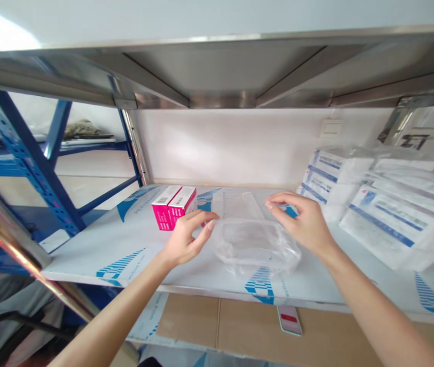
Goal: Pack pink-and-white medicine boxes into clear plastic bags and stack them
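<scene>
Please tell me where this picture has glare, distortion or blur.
In the head view, strong glare washes out the top-left corner; the steel upright at the left edge looks bent and soft from wide-angle distortion; the clear plastic bag shows bright highlights.

Clear bag [257,244]: thin glossy plastic. Pink boxes [173,206]: smooth card. Shelf board [86,250]: smooth white, printed film. Upper shelf [220,76]: shiny stainless steel. Blue rack post [29,163]: painted metal.

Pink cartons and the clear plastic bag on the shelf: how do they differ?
The two pink cartons are opaque with square edges; the clear plastic bag is see-through and crumpled. The cartons are pink and white, the bag colourless. The cartons sit left of the bag, apart from it. Both rest on the white shelf.
</scene>
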### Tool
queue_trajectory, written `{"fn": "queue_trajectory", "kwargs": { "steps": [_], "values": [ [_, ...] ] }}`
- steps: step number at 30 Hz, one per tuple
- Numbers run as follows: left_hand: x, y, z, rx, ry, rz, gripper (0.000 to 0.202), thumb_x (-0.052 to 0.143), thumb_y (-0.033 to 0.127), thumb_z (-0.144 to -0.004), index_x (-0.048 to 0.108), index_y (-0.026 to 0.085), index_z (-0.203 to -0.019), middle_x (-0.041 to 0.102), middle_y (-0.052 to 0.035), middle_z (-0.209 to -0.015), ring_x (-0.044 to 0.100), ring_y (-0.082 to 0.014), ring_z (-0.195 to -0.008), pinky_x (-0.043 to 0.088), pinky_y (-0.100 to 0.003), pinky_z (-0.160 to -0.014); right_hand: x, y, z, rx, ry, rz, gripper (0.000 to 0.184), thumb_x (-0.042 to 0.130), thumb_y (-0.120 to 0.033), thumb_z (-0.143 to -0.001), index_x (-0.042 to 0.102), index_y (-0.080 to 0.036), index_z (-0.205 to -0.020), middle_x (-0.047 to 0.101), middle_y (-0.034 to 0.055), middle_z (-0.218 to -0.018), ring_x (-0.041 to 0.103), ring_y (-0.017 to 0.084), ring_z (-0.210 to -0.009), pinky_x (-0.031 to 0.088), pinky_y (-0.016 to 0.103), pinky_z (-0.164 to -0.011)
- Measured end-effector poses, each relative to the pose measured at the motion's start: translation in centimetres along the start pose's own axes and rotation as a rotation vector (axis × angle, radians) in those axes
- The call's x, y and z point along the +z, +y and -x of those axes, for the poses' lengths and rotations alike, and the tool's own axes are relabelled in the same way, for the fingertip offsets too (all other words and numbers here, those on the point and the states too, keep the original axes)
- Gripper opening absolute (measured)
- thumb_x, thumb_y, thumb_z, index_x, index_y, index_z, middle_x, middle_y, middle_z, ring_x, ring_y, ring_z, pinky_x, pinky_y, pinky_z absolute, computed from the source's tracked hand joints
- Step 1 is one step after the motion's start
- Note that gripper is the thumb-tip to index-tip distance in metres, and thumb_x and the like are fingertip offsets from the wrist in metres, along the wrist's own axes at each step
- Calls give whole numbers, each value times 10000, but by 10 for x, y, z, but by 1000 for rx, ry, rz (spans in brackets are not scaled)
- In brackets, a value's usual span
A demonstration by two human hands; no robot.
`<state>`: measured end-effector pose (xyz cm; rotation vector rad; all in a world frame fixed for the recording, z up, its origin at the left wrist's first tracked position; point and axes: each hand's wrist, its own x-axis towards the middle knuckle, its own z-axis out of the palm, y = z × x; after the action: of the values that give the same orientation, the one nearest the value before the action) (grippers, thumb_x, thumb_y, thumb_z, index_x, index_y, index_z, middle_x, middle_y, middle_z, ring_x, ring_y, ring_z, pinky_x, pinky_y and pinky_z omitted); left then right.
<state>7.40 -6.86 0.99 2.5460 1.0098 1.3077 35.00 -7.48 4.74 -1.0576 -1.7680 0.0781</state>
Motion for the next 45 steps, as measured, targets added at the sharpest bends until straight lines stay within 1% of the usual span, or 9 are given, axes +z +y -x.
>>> {"fn": "queue_trajectory", "kwargs": {
  "steps": [2, 6, 10, 16, 23, 29, 34, 38, 45],
  "values": [
    [-7, -10, 14, -14, 17, -155, 297, 428, 312, -961, 681, 181, -876, 682, -42, -724, 615, -150, -655, 472, -255, -648, 22, -18, -14, 17, -155, -37, 134, 668, -323, -839, 720, -234, -926, 760, 48, -942, 710, 228, -863, 565, 399, -832],
    [-21, -40, 36, -93, 86, -320, 331, 439, 285, -899, 541, 188, -599, 562, -10, -534, 487, -119, -497, 353, -247, -548, 86, -38, -54, -95, -491, -61, 586, 788, -369, -744, 610, -226, -1283, 672, 107, -1280, 649, 261, -1138, 537, 417, -953],
    [-25, -58, 46, -217, 181, -375, 308, 433, 263, -891, 503, 192, -600, 552, -12, -535, 489, -129, -506, 331, -248, -558, 139, -34, -92, -304, -764, 110, 903, 802, -98, -606, 481, -178, -1446, 407, 176, -1554, 377, 318, -1441, 371, 454, -1148],
    [-19, -59, 46, -343, 126, -397, 241, 506, 260, -859, 551, 193, -632, 608, -13, -585, 548, -145, -543, 311, -245, -562, 172, -17, -109, -616, -796, 174, 782, 621, 22, -665, 525, -197, -1409, 544, 120, -1449, 510, 253, -1326, 378, 399, -1128],
    [-17, -58, 45, -370, 46, -402, 259, 521, 286, -884, 588, 196, -651, 659, -21, -652, 593, -156, -597, 333, -244, -583, 176, -18, -108, -698, -654, 392, 632, 627, -20, -772, 553, -253, -1355, 581, 97, -1312, 546, 236, -1158, 434, 387, -993],
    [-17, -56, 46, -351, 57, -433, 248, 565, 351, -886, 605, 197, -696, 642, -29, -668, 610, -178, -617, 380, -260, -584, 168, -9, -109, -688, -656, 333, 414, 702, -167, -796, 605, -218, -1195, 683, 90, -1153, 580, 265, -1128, 390, 423, -983],
    [-15, -53, 42, -122, 216, -588, 362, 718, 447, -813, 641, 191, -1057, 652, -158, -1130, 635, -320, -1050, 511, -407, -874, 143, 3, -102, -589, -587, 214, 465, 695, -122, -764, 587, -227, -1203, 661, 86, -1208, 614, 227, -1100, 448, 342, -944],
    [-20, -34, 23, -42, 226, -495, 589, 665, 373, -895, 445, 236, -1425, 553, -162, -1399, 566, -322, -1255, 491, -444, -1008, 96, -10, -101, -507, -515, 99, 466, 749, -198, -744, 591, -227, -1181, 680, 54, -1134, 645, 222, -1011, 476, 325, -889],
    [-26, 22, -23, -188, 34, 231, 950, 779, 472, -784, 250, 320, -1557, 678, -78, -1286, 690, -277, -1101, 585, -388, -917, -5, -13, -87, -229, -556, -198, 599, 875, -365, -630, 645, -237, -1167, 675, 48, -1167, 647, 243, -1056, 495, 368, -942]
  ]
}}
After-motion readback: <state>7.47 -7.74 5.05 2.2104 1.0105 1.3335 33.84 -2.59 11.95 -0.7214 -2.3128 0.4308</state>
